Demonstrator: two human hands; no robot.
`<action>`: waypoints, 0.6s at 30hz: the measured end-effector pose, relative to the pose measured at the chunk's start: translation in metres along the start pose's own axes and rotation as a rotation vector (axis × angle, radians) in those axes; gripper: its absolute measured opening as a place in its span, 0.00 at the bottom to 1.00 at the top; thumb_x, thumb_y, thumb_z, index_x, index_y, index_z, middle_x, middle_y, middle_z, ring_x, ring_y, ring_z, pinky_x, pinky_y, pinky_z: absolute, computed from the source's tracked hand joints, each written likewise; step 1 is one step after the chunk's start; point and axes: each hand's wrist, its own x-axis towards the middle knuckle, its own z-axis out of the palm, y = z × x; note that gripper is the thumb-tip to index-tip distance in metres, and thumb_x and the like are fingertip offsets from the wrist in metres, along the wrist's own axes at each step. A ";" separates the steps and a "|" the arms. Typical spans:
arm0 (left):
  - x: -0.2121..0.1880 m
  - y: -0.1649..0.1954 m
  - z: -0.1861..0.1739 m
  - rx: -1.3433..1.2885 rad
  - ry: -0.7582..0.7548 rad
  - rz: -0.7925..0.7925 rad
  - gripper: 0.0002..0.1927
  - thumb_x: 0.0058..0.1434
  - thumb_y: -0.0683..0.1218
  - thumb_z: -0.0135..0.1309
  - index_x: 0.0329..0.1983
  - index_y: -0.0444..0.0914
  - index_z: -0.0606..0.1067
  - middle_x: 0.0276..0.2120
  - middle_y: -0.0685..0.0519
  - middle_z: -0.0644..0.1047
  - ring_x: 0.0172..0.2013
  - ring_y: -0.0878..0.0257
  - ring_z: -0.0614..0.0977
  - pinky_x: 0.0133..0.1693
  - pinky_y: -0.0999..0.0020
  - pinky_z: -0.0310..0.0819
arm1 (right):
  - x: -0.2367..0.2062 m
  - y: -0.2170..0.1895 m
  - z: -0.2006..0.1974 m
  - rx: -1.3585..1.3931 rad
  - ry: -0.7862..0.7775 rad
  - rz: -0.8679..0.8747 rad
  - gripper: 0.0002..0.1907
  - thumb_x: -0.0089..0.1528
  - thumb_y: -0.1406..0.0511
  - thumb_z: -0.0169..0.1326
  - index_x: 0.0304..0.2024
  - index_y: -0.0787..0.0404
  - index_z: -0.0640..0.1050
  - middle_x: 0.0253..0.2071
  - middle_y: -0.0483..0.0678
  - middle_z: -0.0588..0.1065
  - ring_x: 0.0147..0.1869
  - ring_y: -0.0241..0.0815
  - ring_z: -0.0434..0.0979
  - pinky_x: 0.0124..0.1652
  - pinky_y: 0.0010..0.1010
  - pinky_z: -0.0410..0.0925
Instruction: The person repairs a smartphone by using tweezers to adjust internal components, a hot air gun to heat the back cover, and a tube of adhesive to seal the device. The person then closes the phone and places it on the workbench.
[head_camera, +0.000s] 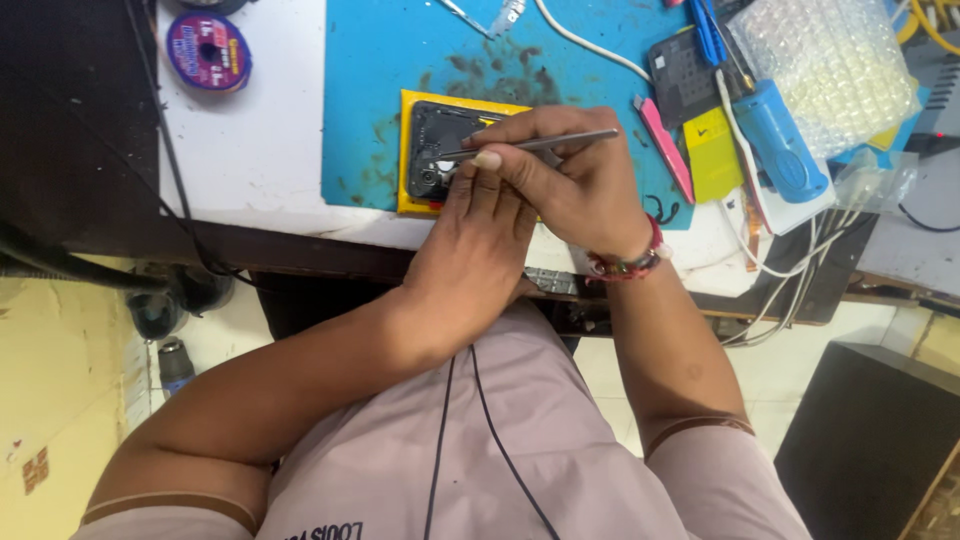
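Observation:
An opened black phone (432, 150) lies on a yellow pad (404, 150) set on the blue work mat (380, 70). My right hand (570, 180) grips metal tweezers (560, 141) whose tips reach into the phone's inner parts near the camera end. My left hand (480, 245) rests on the near end of the phone and the pad, fingers pressed down on it and partly covering it. A beaded bracelet sits on my right wrist.
A pink pry tool (662, 145), a blue handled tool (783, 145), a yellow card (712, 152), bubble wrap (825, 65) and white cables (790, 270) crowd the right side. A purple solder spool (208, 50) lies at the far left. The table edge runs just under my hands.

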 end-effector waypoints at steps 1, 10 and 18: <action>-0.001 0.000 0.002 0.031 0.010 -0.001 0.51 0.52 0.64 0.61 0.65 0.22 0.64 0.64 0.32 0.65 0.67 0.35 0.61 0.68 0.43 0.47 | 0.004 0.003 0.002 -0.013 -0.014 -0.029 0.07 0.69 0.70 0.61 0.46 0.69 0.82 0.44 0.52 0.82 0.46 0.37 0.83 0.48 0.27 0.76; -0.003 -0.002 0.013 0.133 0.001 0.021 0.34 0.60 0.51 0.49 0.64 0.23 0.67 0.63 0.30 0.66 0.67 0.33 0.61 0.68 0.40 0.47 | 0.025 -0.004 0.000 -0.185 -0.156 -0.112 0.07 0.68 0.68 0.64 0.45 0.66 0.83 0.40 0.50 0.82 0.42 0.38 0.83 0.43 0.27 0.75; -0.002 -0.001 0.010 0.187 0.132 -0.014 0.34 0.63 0.48 0.46 0.69 0.24 0.64 0.68 0.31 0.62 0.71 0.35 0.58 0.70 0.42 0.47 | 0.056 -0.014 0.000 -0.259 0.013 -0.158 0.06 0.70 0.68 0.65 0.43 0.66 0.83 0.42 0.51 0.83 0.43 0.40 0.86 0.44 0.28 0.77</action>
